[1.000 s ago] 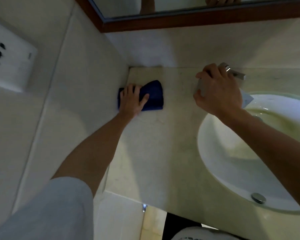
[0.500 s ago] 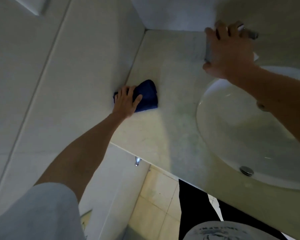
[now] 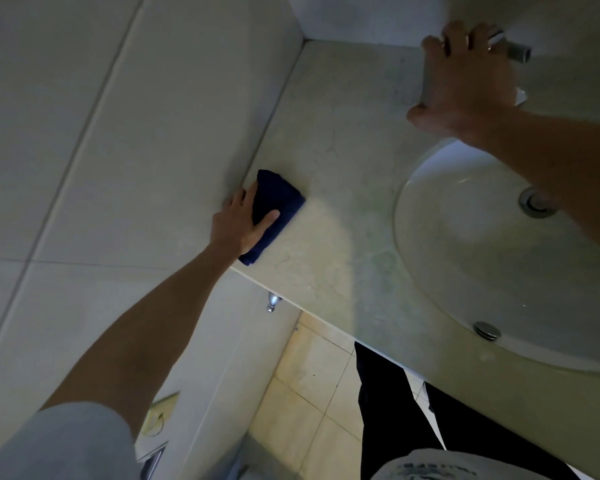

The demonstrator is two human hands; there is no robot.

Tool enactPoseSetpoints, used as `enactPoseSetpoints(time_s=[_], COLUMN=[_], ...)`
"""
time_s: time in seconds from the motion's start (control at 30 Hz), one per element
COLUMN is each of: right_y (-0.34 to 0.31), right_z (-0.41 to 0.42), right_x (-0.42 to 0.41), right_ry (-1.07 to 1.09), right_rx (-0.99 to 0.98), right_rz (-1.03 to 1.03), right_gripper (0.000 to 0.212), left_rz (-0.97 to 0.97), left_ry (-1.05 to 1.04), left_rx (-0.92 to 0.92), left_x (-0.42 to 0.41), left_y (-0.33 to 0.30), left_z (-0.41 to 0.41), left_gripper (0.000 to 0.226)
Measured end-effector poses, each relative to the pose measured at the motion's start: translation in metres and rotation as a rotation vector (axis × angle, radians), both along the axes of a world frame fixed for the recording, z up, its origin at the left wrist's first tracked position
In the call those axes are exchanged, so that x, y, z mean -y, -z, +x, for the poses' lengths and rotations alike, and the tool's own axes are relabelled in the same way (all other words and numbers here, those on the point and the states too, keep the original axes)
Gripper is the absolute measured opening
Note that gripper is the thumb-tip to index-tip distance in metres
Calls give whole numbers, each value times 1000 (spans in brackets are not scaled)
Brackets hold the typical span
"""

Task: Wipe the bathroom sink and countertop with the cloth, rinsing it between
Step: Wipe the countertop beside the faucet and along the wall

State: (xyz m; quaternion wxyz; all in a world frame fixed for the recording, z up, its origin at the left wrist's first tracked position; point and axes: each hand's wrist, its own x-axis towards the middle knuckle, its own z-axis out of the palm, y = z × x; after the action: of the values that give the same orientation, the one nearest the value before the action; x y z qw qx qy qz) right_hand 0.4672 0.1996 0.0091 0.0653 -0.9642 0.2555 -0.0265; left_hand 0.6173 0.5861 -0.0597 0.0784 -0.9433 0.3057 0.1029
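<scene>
- Head view looks down on a pale stone surface (image 3: pixel 329 174) with a white sink (image 3: pixel 471 258) set into it on the right.
- Left hand (image 3: pixel 241 221) lies flat, fingers straight, pressing a folded dark blue cloth (image 3: pixel 278 206) onto the surface right beside the tiled side wall (image 3: pixel 146 133), close to the front edge.
- A second ago the cloth was up in the back corner under the mirror; half a second ago it was partway down the wall line; now it has reached almost the front edge. The hand has dragged it toward the person in one long stroke along the wall.
- Right hand (image 3: pixel 465 81) has not let go of the tap (image 3: pixel 510 51) at the back of the sink in all three pictures; its fingers curl over the tap body, and it seems to serve as a brace.
- No water is seen running, and the basin looks dry apart from some glints.
- My reading: the wall-side strip of the surface has had one full pass, so the wiping step is well under way. The stretch between the cloth and the sink rim, and the basin itself, look not yet covered.
- A rinse under the tap would come between passes; the right hand is already placed to turn it on.
</scene>
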Motion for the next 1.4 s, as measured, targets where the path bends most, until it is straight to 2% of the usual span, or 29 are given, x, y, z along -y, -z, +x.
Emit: enactPoseSetpoints(time_s=[0.13, 0.3, 0.5, 0.63, 0.73, 0.87, 1.0, 1.17, 1.27, 1.4], right_y=[0, -2, -6, -8, -10, -11, -13, -13, -11, -3], right_z=[0, -1, -3, -2, -4, -5, -6, -2, 1, 2], right_x=[-1, -3, -5, -6, -6, -7, -6, -3, -2, -1], right_ry=[10, 11, 15, 14, 13, 7, 5, 23, 29, 30], right_rx=[-5, -6, -25, -48, -55, -15, -6, -71, -53, -1], right_rz=[0, -2, 10, 12, 22, 53, 71, 44, 53, 3], right_gripper=[85, 83, 82, 82, 80, 78, 78, 77, 80, 82], left_rz=[-101, -247, -310, -381, -405, -520, -599, -628, -615, -475], left_ry=[-191, -347, -478, -412, -271, -117, -149, -85, 92, 390], left_rx=[-17, 14, 35, -28, -103, -278, -360, -312, -305, -212], left_x=[7, 40, 102, 142, 167, 186, 179, 174, 200, 267], left_y=[5, 9, 10, 7, 4, -11, -31, -39, -33, -23], left_z=[-36, -90, -160, -204, -225, -236, -197, -70, 11, 82], left_gripper=[91, 95, 81, 63, 53, 48, 49, 63, 73, 68])
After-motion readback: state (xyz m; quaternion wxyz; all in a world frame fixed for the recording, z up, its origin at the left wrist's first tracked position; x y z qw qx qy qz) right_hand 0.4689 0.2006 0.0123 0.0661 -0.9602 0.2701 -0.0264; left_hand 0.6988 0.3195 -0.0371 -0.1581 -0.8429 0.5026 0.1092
